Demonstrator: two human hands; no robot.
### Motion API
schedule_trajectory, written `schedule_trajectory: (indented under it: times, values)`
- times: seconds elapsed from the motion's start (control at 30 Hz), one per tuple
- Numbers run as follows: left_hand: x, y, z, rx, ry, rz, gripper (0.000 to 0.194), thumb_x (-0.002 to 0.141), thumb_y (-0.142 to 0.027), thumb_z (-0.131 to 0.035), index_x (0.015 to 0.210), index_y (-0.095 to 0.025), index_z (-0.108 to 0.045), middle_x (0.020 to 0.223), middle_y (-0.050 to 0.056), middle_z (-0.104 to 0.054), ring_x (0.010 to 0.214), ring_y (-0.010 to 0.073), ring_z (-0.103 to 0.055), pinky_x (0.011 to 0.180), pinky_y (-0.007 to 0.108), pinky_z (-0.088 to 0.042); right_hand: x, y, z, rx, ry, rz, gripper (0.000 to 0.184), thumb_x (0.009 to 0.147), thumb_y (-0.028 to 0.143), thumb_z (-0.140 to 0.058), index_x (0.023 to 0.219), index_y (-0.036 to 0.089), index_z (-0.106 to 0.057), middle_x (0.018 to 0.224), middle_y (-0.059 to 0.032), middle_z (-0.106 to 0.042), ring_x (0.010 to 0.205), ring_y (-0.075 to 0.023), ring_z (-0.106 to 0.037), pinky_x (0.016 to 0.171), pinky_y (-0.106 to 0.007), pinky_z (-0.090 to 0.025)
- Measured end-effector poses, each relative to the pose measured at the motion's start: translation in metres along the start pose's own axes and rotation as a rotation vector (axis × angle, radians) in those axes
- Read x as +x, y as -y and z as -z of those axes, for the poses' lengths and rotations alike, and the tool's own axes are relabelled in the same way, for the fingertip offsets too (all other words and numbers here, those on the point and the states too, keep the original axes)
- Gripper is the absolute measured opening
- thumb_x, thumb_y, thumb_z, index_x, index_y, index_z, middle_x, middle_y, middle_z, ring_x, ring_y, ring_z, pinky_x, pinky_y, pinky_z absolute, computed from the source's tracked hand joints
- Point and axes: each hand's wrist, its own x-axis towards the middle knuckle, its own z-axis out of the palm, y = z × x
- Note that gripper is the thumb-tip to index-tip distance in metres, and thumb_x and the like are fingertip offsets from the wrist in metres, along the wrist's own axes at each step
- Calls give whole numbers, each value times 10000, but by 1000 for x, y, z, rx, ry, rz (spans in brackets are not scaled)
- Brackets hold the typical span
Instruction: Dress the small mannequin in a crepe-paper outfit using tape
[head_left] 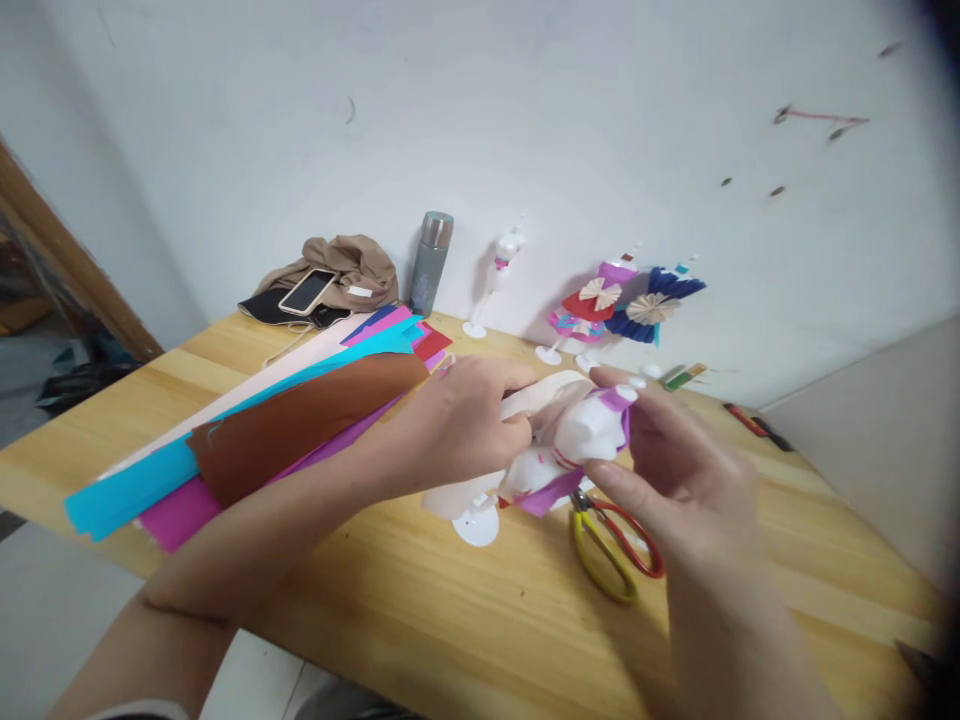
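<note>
A small white dress-form mannequin [579, 428] with purple pieces wrapped about it is tilted over the table, its top toward the right. My right hand [679, 465] holds it, thumb at the front and fingers behind. My left hand [469, 420] is closed on a pale cream strip [551, 390] that lies against the mannequin; whether the strip is paper or cloth I cannot tell. Below the hands shows a round white stand base [476, 527]. Scissors [611, 550] with one yellow and one red handle lie under the mannequin, their blades partly hidden.
Coloured sheets [300, 420] are stacked at the left. Behind them are a brown cloth bag [345, 270], a phone [307, 291] and a flask [433, 262]. Along the wall stand a bare mannequin [508, 248] and two dressed ones, red [589, 305] and blue [656, 305]. A red-and-black tool [757, 427] lies right.
</note>
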Motion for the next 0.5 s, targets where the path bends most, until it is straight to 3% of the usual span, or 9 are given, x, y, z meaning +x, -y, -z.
schedule_trajectory:
  times: [0.17,0.37,0.5]
  values:
    - [-4,-9,1,60,0,57,126,752,-103,-508,658,-186,-496,628,-38,-559,604,107,-463,535,276,-276,0,-3,-4,-10,-26,71,567,814,291,-798,1336,443,-639,1360,-45,-666,1260,-325,-615,1068,-570,-471]
    - [-6,-24,-3,209,-30,80,251,782,-113,-553,630,-201,-373,603,-33,-490,595,118,-415,552,272,-270,-1,-7,-8,-83,-67,101,551,842,289,-776,1366,349,-617,1362,-79,-662,1270,-324,-609,1091,-571,-462]
    - [-14,-27,-11,355,-98,61,202,795,-126,-540,692,-213,-389,672,-20,-544,658,142,-478,583,272,-289,-1,-6,-11,-124,-79,74,532,858,333,-755,1368,310,-604,1364,-99,-656,1272,-334,-600,1079,-573,-478]
